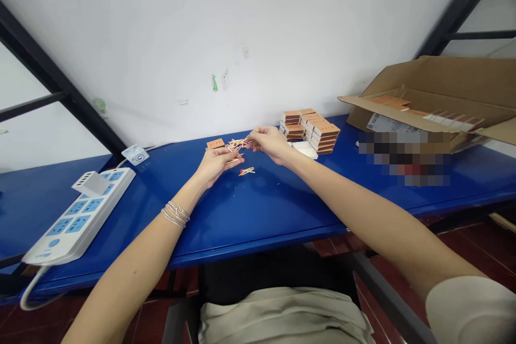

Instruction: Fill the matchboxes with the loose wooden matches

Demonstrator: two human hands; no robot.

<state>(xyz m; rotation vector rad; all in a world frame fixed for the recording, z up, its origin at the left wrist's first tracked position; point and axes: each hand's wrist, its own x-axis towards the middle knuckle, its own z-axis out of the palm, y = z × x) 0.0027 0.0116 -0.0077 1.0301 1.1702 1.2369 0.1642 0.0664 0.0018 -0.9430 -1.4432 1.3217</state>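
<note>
My left hand (pixel 216 163) lies palm up over the blue table (pixel 258 204), fingers curled round a small bunch of matchsticks (pixel 235 145). My right hand (pixel 269 142) reaches in from the right and pinches at the same bunch with its fingertips. A few loose matchsticks (pixel 246 171) lie on the table just below both hands. A single orange matchbox (pixel 215 143) lies flat behind my left hand. Stacks of orange matchboxes (pixel 309 129) stand just right of my right hand, with a white box tray (pixel 305 149) in front of them.
An open cardboard carton (pixel 435 102) holding more boxes sits at the right. A white and blue power strip (pixel 80 212) with a plugged adapter lies at the left. A white wall rises behind the table; black shelf struts run at both sides.
</note>
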